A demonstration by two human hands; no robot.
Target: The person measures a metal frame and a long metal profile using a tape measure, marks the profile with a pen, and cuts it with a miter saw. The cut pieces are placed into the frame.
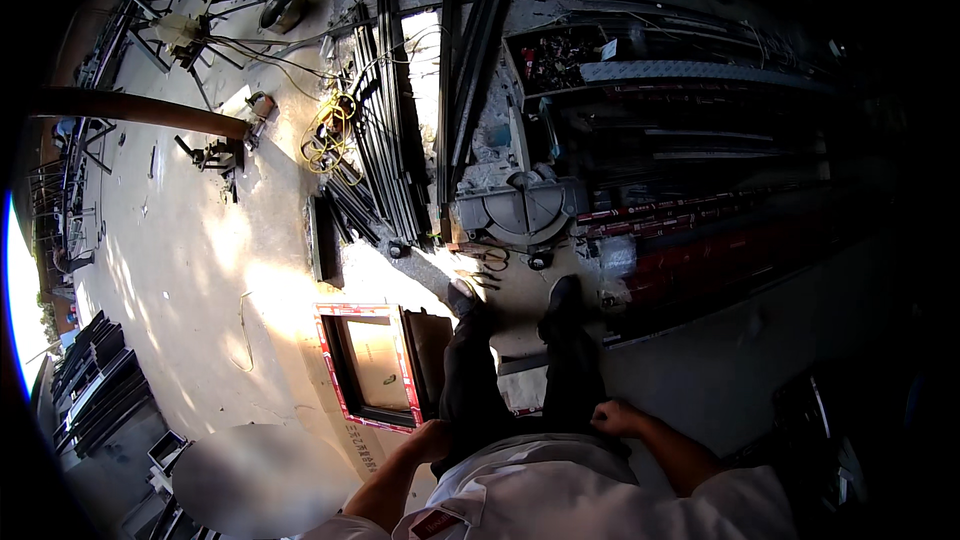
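My left hand (432,440) is beside my left thigh, at the lower corner of a dark rectangular frame (409,370) wrapped in red and white tape. Its fingers look curled in; what they hold, if anything, is hidden. On the other side, my right hand (617,418) rests against my right thigh with its fingers closed, perhaps on trouser cloth, which I cannot make out. The taped frame lies on flattened cardboard (365,450), and brown board shows through its opening. Ahead of my shoes stands a grey mitre saw base (520,210).
Long dark metal profiles (385,130) lie ahead. A tangled yellow cord (330,130) is left of them. Scissors (494,258) lie near my feet. Red-wrapped profiles (690,260) are stacked at the right. More dark bars (100,380) lie far left. A blurred round shape covers the lower left.
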